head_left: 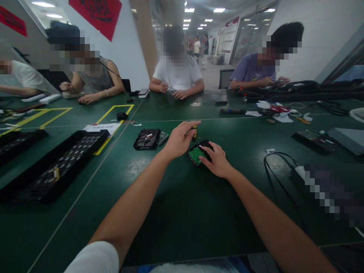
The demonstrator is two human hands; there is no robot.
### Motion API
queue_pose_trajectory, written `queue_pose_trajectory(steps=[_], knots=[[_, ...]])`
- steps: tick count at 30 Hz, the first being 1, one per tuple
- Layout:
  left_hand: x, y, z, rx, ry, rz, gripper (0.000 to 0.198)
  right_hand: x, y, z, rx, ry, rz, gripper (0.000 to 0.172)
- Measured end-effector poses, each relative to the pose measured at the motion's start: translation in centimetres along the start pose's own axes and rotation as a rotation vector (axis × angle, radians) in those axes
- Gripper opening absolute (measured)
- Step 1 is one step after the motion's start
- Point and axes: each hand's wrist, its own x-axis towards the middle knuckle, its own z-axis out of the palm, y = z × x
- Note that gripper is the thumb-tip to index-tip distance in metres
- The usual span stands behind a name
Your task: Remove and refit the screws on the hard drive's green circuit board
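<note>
My left hand [179, 139] is closed round a small yellow-handled screwdriver [195, 131], with the forefinger stretched out over it. The tool stands just above a hard drive [196, 153] that lies on the green table with its green circuit board facing up. My right hand [216, 160] rests on the drive's right side, fingers curled over its black edge and holding it down. A second hard drive [147, 138], black, lies a little to the left of my left hand, with a loose circuit board [163, 138] beside it.
Long black trays [61, 163] sit at the left, by yellow floor-tape marks. A black cable [277, 170] loops at the right near a power strip. Another opened drive [313, 138] lies at far right. Several people sit working along the far side of the table [176, 212].
</note>
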Motion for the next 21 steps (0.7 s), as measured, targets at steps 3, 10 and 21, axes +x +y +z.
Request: queue_pose_trajectory(steps=[3,10,21], knots=[[0.01,0.08,-0.05,-0.039,-0.029,0.015,0.037,-0.02,-0.05,-0.09,0.000,-0.003,0.003,0.060],[-0.05,0.60,0.13,0.034,0.074,-0.052,0.017,0.05,0.00,-0.14,0.007,-0.021,0.007,0.061],[-0.14,-0.34,0.68,-0.100,0.041,-0.137,0.022,-0.03,-0.23,-0.41,0.015,-0.019,0.007,0.060]])
